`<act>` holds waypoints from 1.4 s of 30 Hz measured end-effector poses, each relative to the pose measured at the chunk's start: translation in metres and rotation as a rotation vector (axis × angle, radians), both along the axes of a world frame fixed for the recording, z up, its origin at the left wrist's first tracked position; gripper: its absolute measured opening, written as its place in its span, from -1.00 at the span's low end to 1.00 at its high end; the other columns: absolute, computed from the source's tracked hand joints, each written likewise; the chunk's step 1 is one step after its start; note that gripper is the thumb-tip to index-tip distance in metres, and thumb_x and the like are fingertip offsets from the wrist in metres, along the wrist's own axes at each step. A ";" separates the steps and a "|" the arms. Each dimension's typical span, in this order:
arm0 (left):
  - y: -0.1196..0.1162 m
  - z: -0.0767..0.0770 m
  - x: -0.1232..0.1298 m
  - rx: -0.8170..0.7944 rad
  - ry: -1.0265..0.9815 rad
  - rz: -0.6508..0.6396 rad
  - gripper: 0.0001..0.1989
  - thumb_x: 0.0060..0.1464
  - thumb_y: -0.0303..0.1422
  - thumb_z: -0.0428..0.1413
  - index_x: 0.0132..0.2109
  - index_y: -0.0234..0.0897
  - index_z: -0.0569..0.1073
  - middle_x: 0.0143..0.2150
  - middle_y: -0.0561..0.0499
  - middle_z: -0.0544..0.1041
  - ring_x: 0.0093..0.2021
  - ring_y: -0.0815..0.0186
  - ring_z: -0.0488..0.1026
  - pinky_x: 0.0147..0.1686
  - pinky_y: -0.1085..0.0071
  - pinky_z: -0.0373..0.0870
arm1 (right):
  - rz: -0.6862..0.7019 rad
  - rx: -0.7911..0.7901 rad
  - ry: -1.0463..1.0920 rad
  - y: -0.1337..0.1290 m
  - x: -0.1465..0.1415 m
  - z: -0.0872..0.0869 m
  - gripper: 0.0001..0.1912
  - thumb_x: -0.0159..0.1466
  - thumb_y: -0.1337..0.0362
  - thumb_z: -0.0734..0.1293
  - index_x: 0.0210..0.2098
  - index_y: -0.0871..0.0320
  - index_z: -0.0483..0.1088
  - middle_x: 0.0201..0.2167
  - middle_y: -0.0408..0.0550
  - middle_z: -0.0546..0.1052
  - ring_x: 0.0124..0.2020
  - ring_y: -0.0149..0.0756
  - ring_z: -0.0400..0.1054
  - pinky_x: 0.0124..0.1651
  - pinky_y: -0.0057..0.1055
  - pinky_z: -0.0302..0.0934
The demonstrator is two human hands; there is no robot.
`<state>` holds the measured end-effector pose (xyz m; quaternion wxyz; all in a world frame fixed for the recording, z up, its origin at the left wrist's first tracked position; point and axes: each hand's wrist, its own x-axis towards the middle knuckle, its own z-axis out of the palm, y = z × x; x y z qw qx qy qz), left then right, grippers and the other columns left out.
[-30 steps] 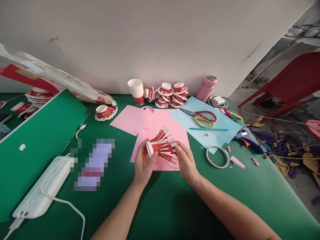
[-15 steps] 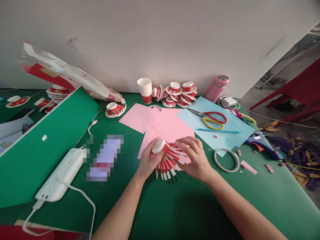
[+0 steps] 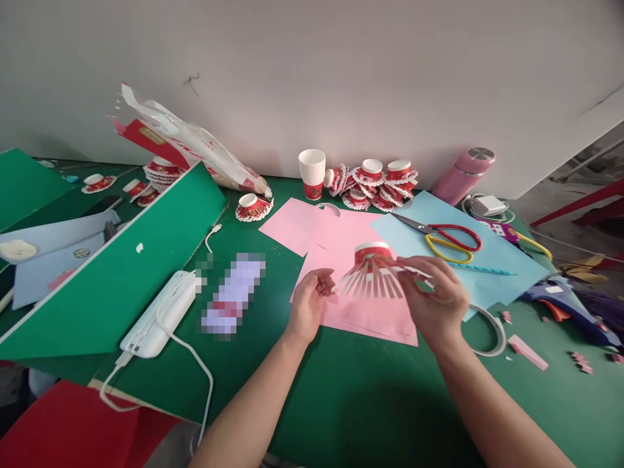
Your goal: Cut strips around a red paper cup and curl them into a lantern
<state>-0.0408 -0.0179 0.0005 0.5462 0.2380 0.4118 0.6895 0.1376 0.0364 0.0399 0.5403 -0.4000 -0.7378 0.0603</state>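
A red paper cup [image 3: 373, 257] with its wall cut into strips hangs above the pink paper, its white base up and the strips fanned out below. My right hand [image 3: 436, 296] pinches some strips at the cup's right side. Just left of the fringe is my left hand [image 3: 309, 305], its fingers loosely curled, with nothing visible in them. Whether its fingertips touch the strip ends is hard to see. Overlapping sheets of pink paper [image 3: 361, 318] lie underneath on the green table [image 3: 331, 403].
Behind stand stacked paper cups [image 3: 312, 172] and piled cut cups [image 3: 370, 172]. On the right are scissors [image 3: 451, 240], blue paper [image 3: 507, 283], a tape roll [image 3: 500, 335], a hot glue gun [image 3: 570, 302] and a pink bottle [image 3: 465, 175]. A white power strip [image 3: 158, 315] lies left.
My left hand has let go of the cup and drawn away to its left. My right hand now holds the cup, lifted and turned base up. The view has swung left.
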 end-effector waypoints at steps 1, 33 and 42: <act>0.000 0.000 0.000 -0.009 0.007 0.011 -0.73 -0.05 -0.18 0.10 -0.38 -0.32 0.53 -0.46 0.00 0.42 -0.43 0.36 0.32 -0.39 0.41 0.28 | -0.059 0.017 0.012 0.004 0.002 0.001 -0.85 0.18 0.38 0.31 -0.27 0.08 0.47 -0.39 -0.07 0.49 -0.39 -0.31 0.41 -0.41 -0.38 0.34; -0.009 0.010 0.010 0.111 -0.276 -0.250 -0.39 -0.20 0.07 0.17 -0.09 -0.29 0.48 -0.11 -0.14 0.52 0.05 0.03 0.36 0.02 0.16 0.26 | 0.305 0.141 -0.166 -0.024 -0.030 -0.041 -0.44 0.18 0.52 0.24 0.12 -0.05 0.25 -0.25 0.01 0.41 -0.27 -0.21 0.34 -0.30 -0.23 0.31; -0.038 0.011 0.002 0.084 0.049 -0.472 -0.44 -0.14 -0.01 0.19 -0.03 -0.24 0.45 -0.05 -0.18 0.47 0.02 0.06 0.35 0.01 0.18 0.24 | 0.143 -0.309 0.454 -0.007 -0.025 -0.053 -0.84 0.24 0.28 0.27 -0.23 0.07 0.48 -0.25 -0.02 0.52 -0.19 -0.22 0.42 -0.22 -0.27 0.36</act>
